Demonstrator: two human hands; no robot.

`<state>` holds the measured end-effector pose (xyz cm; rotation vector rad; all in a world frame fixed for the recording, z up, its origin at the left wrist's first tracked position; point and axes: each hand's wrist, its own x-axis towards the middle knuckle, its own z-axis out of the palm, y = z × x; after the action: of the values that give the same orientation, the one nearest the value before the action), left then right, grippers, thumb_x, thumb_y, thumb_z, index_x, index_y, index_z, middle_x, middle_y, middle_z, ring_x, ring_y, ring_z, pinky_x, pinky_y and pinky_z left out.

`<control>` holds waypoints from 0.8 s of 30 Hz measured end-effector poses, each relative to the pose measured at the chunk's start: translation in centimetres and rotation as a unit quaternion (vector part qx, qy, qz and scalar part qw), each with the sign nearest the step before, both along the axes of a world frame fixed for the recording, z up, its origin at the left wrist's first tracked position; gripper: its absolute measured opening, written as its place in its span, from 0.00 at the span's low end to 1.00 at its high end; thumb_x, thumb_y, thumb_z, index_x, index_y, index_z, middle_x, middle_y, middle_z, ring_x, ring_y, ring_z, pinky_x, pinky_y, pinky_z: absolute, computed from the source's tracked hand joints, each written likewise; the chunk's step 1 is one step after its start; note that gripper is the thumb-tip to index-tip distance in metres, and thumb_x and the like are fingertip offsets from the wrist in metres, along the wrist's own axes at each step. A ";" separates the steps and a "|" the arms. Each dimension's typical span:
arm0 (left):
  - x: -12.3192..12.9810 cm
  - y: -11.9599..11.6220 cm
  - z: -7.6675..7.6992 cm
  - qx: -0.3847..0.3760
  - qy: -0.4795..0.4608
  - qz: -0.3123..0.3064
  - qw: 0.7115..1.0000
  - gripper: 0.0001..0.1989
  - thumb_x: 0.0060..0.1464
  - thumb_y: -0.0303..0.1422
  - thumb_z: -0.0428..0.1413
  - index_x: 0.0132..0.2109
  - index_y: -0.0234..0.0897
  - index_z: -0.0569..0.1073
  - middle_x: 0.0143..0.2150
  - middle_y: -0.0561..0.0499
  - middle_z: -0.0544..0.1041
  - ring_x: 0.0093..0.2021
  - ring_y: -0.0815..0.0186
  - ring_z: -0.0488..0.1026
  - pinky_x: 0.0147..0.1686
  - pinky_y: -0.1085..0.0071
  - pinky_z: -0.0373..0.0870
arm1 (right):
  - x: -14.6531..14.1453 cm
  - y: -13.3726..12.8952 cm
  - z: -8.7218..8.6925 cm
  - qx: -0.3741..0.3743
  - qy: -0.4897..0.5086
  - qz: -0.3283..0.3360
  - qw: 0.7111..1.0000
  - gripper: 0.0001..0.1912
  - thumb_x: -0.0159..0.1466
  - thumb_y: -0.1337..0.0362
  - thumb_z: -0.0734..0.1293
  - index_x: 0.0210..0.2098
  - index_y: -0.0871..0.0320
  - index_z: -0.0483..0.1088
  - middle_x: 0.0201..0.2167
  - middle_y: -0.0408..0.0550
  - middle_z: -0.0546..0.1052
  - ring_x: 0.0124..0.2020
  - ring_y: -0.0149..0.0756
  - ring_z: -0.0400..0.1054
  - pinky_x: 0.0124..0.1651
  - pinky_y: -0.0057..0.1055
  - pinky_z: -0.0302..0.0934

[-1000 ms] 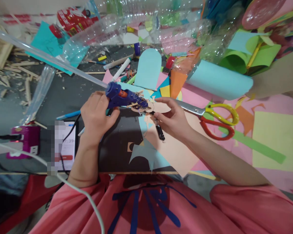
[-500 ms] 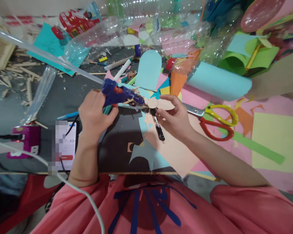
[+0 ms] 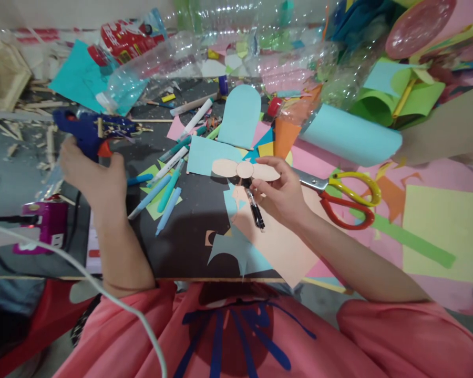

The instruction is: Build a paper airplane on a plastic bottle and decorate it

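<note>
My left hand (image 3: 96, 181) is closed around the handle of a blue hot glue gun (image 3: 89, 131), whose nozzle points right above the left part of the table. Between the thumb and fingers of my right hand (image 3: 284, 191) is the right petal of a peach paper cutout (image 3: 245, 169), made of a round centre with an oval petal on each side. Just below the cutout lies a black pen (image 3: 256, 210). Several markers (image 3: 169, 189) rest between my hands, some on a green paper piece.
Large scissors (image 3: 349, 197) with yellow and red handles lie right of my right hand. Clear plastic bottles (image 3: 153, 60) crowd the back. A purple box (image 3: 43, 227) with cables sits at the left. Coloured paper, including a peach sheet (image 3: 284, 241), covers the right side.
My left hand has carried the glue gun left, away from the paper cutout, uncovering its left petal and the markers. My right hand stays in place, still pinching the cutout.
</note>
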<state>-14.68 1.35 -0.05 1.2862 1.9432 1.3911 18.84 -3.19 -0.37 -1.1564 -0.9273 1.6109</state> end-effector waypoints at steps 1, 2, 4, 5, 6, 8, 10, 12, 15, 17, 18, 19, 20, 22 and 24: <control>-0.3 0.0 -0.2 -0.005 0.055 0.034 0.998 0.22 0.46 0.31 0.66 0.46 0.41 0.65 0.61 0.50 0.66 0.73 0.38 0.38 0.59 0.39 0.54 | 0.0 0.0 0.0 -0.002 0.007 0.003 1.000 0.27 0.52 0.51 0.77 0.45 0.48 0.64 0.23 0.35 0.71 0.23 0.32 0.69 0.22 0.29 0.63; -0.5 0.0 -0.3 -0.009 0.106 0.057 0.993 0.21 0.46 0.30 0.66 0.45 0.41 0.66 0.60 0.50 0.68 0.72 0.37 0.42 0.60 0.36 0.50 | 0.0 0.0 0.0 -0.002 0.012 0.006 1.000 0.27 0.52 0.51 0.77 0.45 0.48 0.64 0.22 0.35 0.71 0.23 0.31 0.69 0.22 0.28 0.63; -0.3 0.1 -0.5 -0.011 0.179 0.071 0.981 0.19 0.46 0.31 0.67 0.44 0.41 0.67 0.57 0.49 0.70 0.71 0.37 0.49 0.61 0.33 0.43 | 0.0 0.0 -0.1 0.002 0.015 0.012 1.000 0.26 0.52 0.51 0.77 0.45 0.48 0.64 0.23 0.35 0.71 0.23 0.31 0.69 0.22 0.28 0.63; 0.1 0.1 -0.4 -0.007 0.196 0.060 0.979 0.20 0.46 0.32 0.67 0.44 0.41 0.68 0.58 0.49 0.70 0.70 0.38 0.50 0.62 0.33 0.40 | 0.0 0.0 -0.1 0.004 0.015 0.013 1.000 0.26 0.52 0.51 0.77 0.45 0.47 0.65 0.23 0.36 0.72 0.23 0.30 0.69 0.22 0.28 0.63; 0.7 0.1 -0.2 0.005 0.211 0.047 0.976 0.21 0.46 0.33 0.67 0.46 0.41 0.70 0.60 0.48 0.69 0.70 0.40 0.51 0.63 0.35 0.39 | 0.0 0.0 -0.1 0.005 0.017 0.015 1.000 0.26 0.52 0.51 0.77 0.45 0.47 0.65 0.23 0.36 0.71 0.23 0.30 0.70 0.21 0.27 0.62; 2.6 0.2 0.1 0.059 0.228 0.042 0.971 0.26 0.40 0.34 0.70 0.47 0.37 0.72 0.60 0.44 0.67 0.68 0.41 0.53 0.65 0.38 0.40 | 0.0 0.1 -0.2 0.006 0.021 0.017 1.000 0.26 0.52 0.51 0.77 0.45 0.47 0.65 0.24 0.36 0.71 0.24 0.30 0.70 0.21 0.26 0.62; 5.3 0.0 0.5 0.075 0.149 -0.042 0.985 0.16 0.51 0.38 0.64 0.46 0.40 0.73 0.54 0.47 0.72 0.61 0.52 0.65 0.63 0.50 0.55 | 0.1 0.1 -0.2 0.013 0.019 0.014 1.000 0.26 0.52 0.51 0.77 0.44 0.47 0.65 0.25 0.35 0.70 0.23 0.29 0.69 0.22 0.27 0.64; 8.3 -0.6 0.7 0.051 0.003 -0.132 0.990 0.14 0.56 0.46 0.59 0.42 0.42 0.73 0.45 0.49 0.76 0.47 0.61 0.74 0.50 0.61 0.70 | 0.1 0.1 -0.3 0.029 0.008 0.011 0.999 0.25 0.53 0.51 0.76 0.45 0.47 0.64 0.26 0.35 0.69 0.22 0.28 0.68 0.24 0.29 0.66; 12.0 -1.8 1.1 -0.084 -0.171 -0.256 0.948 0.20 0.52 0.51 0.60 0.41 0.40 0.72 0.34 0.52 0.79 0.32 0.67 0.76 0.36 0.69 0.73 | 0.2 0.2 -0.4 0.047 -0.009 0.003 0.999 0.24 0.54 0.50 0.75 0.45 0.46 0.64 0.28 0.36 0.68 0.22 0.28 0.66 0.26 0.32 0.68; 13.6 -2.5 1.5 -0.157 -0.241 -0.280 0.916 0.20 0.50 0.50 0.61 0.39 0.38 0.72 0.31 0.51 0.79 0.30 0.68 0.76 0.33 0.71 0.73 | 0.2 0.2 -0.5 0.053 -0.013 -0.007 0.999 0.25 0.53 0.49 0.75 0.45 0.46 0.64 0.30 0.38 0.69 0.23 0.29 0.66 0.26 0.32 0.68; 14.2 -2.8 1.7 -0.191 -0.277 -0.291 0.896 0.20 0.50 0.50 0.61 0.37 0.36 0.72 0.31 0.50 0.80 0.29 0.68 0.77 0.33 0.72 0.74 | 0.2 0.2 -0.5 0.054 -0.015 -0.009 0.998 0.26 0.53 0.48 0.75 0.45 0.46 0.64 0.31 0.39 0.69 0.24 0.29 0.66 0.25 0.32 0.68; 14.7 -2.9 1.9 -0.220 -0.312 -0.299 0.875 0.21 0.49 0.50 0.61 0.36 0.35 0.72 0.31 0.48 0.80 0.29 0.67 0.77 0.32 0.72 0.74 | 0.2 0.2 -0.5 0.055 -0.015 -0.008 0.998 0.26 0.53 0.48 0.75 0.45 0.46 0.64 0.32 0.39 0.69 0.24 0.30 0.67 0.25 0.32 0.68; 15.1 -3.0 2.0 -0.238 -0.340 -0.303 0.858 0.21 0.49 0.50 0.62 0.36 0.34 0.72 0.32 0.46 0.81 0.29 0.67 0.78 0.32 0.72 0.74 | 0.2 0.2 -0.5 0.055 -0.015 -0.004 0.998 0.26 0.53 0.47 0.75 0.45 0.46 0.64 0.34 0.40 0.70 0.24 0.30 0.67 0.26 0.32 0.68; 15.8 -2.9 2.0 -0.243 -0.372 -0.292 0.847 0.20 0.48 0.47 0.63 0.36 0.32 0.73 0.31 0.46 0.81 0.28 0.67 0.78 0.31 0.73 0.75 | 0.2 0.2 -0.5 0.057 -0.015 0.002 0.998 0.26 0.53 0.48 0.75 0.45 0.46 0.64 0.38 0.41 0.71 0.26 0.30 0.68 0.28 0.34 0.70; 16.4 -2.7 1.5 -0.216 -0.382 -0.264 0.859 0.17 0.46 0.42 0.65 0.35 0.33 0.72 0.28 0.48 0.80 0.26 0.68 0.77 0.28 0.73 0.74 | 0.1 0.2 -0.5 0.054 -0.017 0.007 0.998 0.24 0.54 0.49 0.75 0.45 0.46 0.64 0.44 0.43 0.71 0.28 0.30 0.69 0.32 0.36 0.71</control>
<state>1.75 -1.35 1.47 0.7753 1.1356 0.8976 18.94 -3.03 -0.83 -1.1077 -1.0337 1.5386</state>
